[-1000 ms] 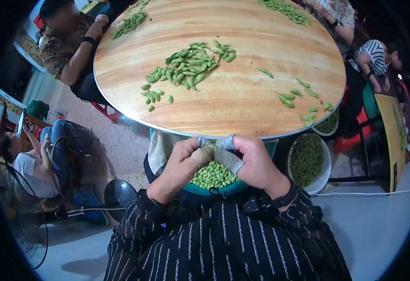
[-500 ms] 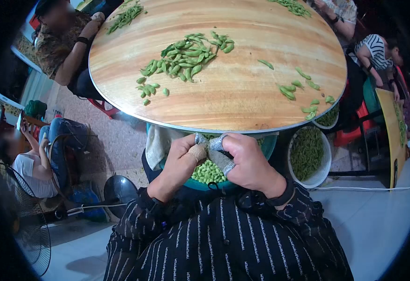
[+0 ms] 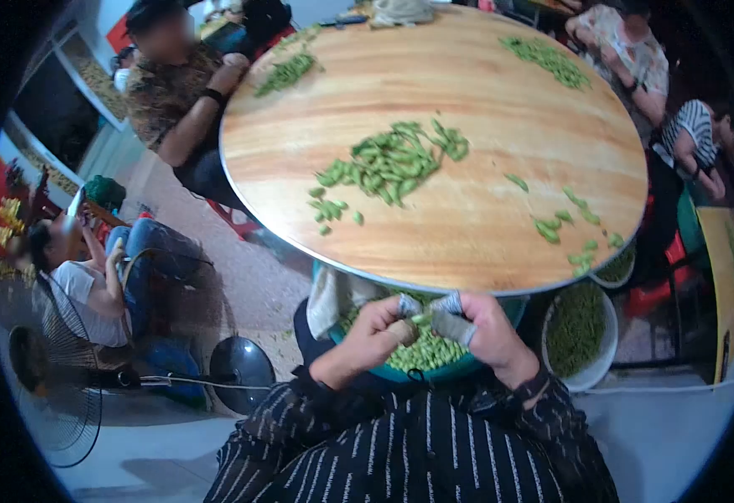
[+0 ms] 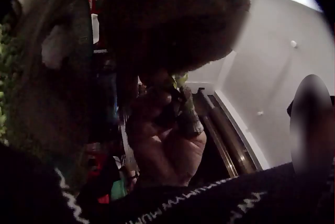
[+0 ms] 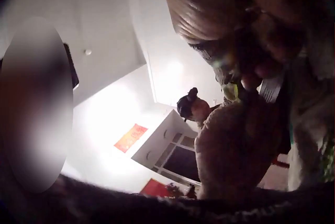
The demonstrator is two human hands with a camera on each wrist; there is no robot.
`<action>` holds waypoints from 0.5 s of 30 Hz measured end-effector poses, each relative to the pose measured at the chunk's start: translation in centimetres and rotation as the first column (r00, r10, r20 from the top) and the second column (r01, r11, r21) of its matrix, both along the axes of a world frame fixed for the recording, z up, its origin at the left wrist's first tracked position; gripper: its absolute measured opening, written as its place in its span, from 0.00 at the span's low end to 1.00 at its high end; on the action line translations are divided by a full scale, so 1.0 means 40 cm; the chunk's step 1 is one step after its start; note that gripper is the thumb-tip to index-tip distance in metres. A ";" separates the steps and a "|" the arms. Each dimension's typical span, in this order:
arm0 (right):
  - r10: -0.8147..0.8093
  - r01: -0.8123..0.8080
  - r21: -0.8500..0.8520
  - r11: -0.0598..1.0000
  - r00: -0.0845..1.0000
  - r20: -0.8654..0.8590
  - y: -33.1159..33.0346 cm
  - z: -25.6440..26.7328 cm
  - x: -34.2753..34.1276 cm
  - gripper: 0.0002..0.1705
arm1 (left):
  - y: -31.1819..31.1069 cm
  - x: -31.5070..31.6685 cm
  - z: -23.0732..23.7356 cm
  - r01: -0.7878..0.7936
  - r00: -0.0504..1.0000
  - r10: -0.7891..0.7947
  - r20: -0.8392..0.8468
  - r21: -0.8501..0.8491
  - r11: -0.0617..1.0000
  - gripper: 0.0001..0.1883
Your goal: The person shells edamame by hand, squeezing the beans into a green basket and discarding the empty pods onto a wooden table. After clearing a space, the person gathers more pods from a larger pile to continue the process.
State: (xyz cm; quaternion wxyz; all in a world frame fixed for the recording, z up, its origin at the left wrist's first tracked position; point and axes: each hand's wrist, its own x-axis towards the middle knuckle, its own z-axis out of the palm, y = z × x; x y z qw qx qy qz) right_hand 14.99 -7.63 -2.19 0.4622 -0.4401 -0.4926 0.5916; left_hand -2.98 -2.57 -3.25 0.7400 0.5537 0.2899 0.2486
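Observation:
Over a teal basin [image 3: 513, 317] of shelled green beans [image 3: 425, 350], both hands meet, with wrapped thumbs and forefingers. My left hand [image 3: 377, 332] pinches a green pod [image 3: 420, 319] from the left; my right hand [image 3: 491, 332] pinches at its other side. In the left wrist view, green bits [image 4: 179, 81] show at the fingertips of the right hand [image 4: 167, 145]. The right wrist view has a pale green piece [image 5: 230, 91] between the dark, close hands. A pile of pods [image 3: 388, 163] lies on the round wooden table [image 3: 467, 243] beyond.
Loose pods [image 3: 547, 229] lie at the table's right. A white tub of pods [image 3: 580, 335] stands at the right, a fan [image 3: 48, 360] at the lower left, and a cloth [image 3: 329, 302] hangs on the basin's left rim. Several people sit around.
The head view has shifted, so table and hands appear lower and further right. The hands stay together at the basin; a pale green pod now shows between their fingertips.

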 end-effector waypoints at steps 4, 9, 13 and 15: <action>-0.149 0.055 0.262 0.964 0.922 0.356 -0.003 0.009 -0.012 0.07 | 0.008 0.003 0.016 -0.054 0.999 0.053 -0.013 -0.092 0.994 0.11; -0.296 0.235 0.258 0.937 0.927 0.231 -0.002 0.022 -0.025 0.09 | 0.002 0.004 0.032 -0.202 0.978 0.207 -0.028 0.130 0.971 0.11; -0.287 0.170 0.329 0.929 0.892 0.349 -0.009 0.022 -0.030 0.08 | -0.012 0.010 0.010 -0.031 0.999 0.028 0.047 0.062 0.998 0.13; -0.254 0.149 0.314 0.938 0.911 0.325 -0.002 0.025 -0.025 0.07 | -0.002 0.003 0.014 -0.001 0.999 0.000 0.048 0.010 1.000 0.13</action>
